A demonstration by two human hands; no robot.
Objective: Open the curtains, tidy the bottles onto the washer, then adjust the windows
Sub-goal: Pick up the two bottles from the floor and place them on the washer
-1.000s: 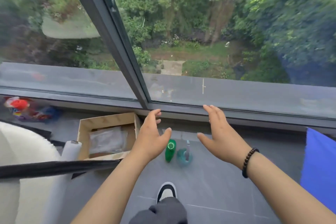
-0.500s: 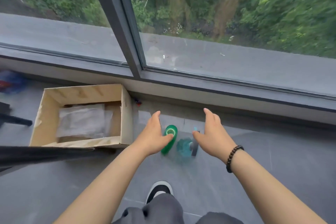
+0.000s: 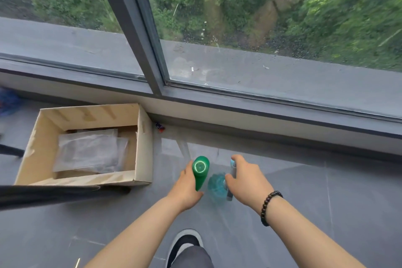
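Both hands have been lowered from near the sill to the two bottles standing side by side on the floor tiles (image 3: 326, 213). The left hand (image 3: 187, 189) is curled against the green bottle (image 3: 200, 173); the right hand (image 3: 245, 180) is wrapped over the trigger head of the blue spray bottle (image 3: 217, 185). Whether either grip is fully closed cannot be told, since the fingers are hidden behind the bottles. Each should be squeezed firmly and lifted straight up, clear of the cardboard box (image 3: 142, 150). No washer is in view.
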